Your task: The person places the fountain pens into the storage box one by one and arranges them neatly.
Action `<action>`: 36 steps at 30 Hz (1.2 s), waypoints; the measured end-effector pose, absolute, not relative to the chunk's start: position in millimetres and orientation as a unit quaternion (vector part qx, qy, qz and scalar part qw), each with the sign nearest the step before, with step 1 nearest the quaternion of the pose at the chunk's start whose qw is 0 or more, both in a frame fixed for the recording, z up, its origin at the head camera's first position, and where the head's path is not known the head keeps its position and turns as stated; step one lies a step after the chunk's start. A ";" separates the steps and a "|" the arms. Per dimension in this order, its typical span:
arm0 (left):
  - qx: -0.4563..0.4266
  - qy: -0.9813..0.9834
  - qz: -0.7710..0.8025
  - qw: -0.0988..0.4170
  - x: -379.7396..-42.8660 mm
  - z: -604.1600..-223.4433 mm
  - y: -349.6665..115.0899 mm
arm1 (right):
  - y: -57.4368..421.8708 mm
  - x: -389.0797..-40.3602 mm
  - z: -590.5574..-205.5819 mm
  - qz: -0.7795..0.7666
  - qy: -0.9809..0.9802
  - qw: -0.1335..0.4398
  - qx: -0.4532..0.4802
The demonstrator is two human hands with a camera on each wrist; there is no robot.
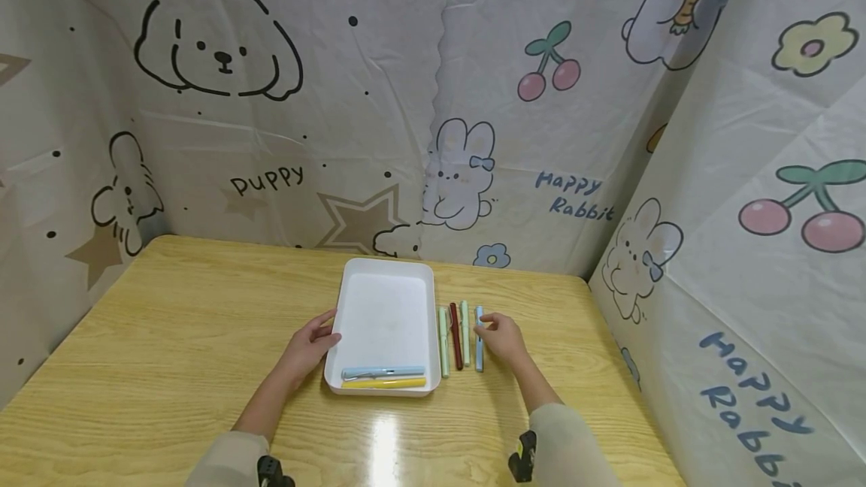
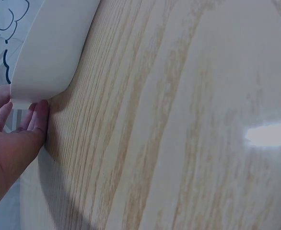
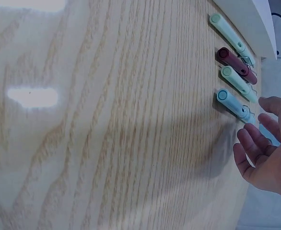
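Observation:
My left hand (image 1: 307, 344) holds the left side of a white rectangular tray (image 1: 386, 265), with the thumb at its rim. Inside the tray, along the near end, lie a light blue pen (image 1: 383, 373) and a yellow pen (image 1: 383, 383). Four fingers would be hard to separate here, but my right hand (image 1: 504, 337) has its thumb and fingers spread at another light blue pen (image 1: 479, 355), which lies flat on the table. In the right wrist view the fingers (image 3: 248, 143) are loosely bent beside this pen (image 3: 230, 101).
Right of the tray, two light green pens (image 1: 443, 344) and a dark red pen (image 1: 456, 337) lie roughly parallel on the wooden table (image 1: 203, 307). Printed cloth (image 1: 365, 111) hangs behind the table and at both sides.

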State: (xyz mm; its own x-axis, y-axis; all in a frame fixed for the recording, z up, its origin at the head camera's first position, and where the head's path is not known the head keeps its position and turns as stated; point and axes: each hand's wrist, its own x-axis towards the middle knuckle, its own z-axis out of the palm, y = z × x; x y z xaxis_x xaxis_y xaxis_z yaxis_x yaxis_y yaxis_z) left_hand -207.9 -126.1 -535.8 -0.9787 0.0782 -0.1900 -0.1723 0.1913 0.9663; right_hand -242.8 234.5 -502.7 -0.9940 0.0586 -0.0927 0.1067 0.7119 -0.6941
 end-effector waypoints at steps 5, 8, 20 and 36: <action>-0.027 0.765 0.636 0.098 -207.7 -537.0 -126.2 | 236.7 -244.0 -508.9 -0.376 0.924 0.026 0.060; -0.029 0.766 0.635 0.098 -207.2 -537.0 -125.7 | 236.0 -243.5 -510.0 -0.377 0.923 0.027 0.071; -0.030 0.765 0.635 0.099 -205.5 -535.9 -125.4 | 230.9 -239.5 -513.3 -0.415 0.904 0.006 0.105; -0.032 0.764 0.636 0.101 -205.1 -531.0 -124.6 | 221.1 -243.6 -525.9 -0.415 0.895 -0.045 0.154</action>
State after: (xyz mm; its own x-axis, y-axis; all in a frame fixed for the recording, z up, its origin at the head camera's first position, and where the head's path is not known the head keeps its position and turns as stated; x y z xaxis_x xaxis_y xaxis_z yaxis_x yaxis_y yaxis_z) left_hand -205.1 -124.6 -531.0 -0.9777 0.0799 -0.1944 -0.1768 0.1878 0.9662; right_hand -243.6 221.1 -525.9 -0.9483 0.3137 -0.0480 0.2392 0.6072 -0.7577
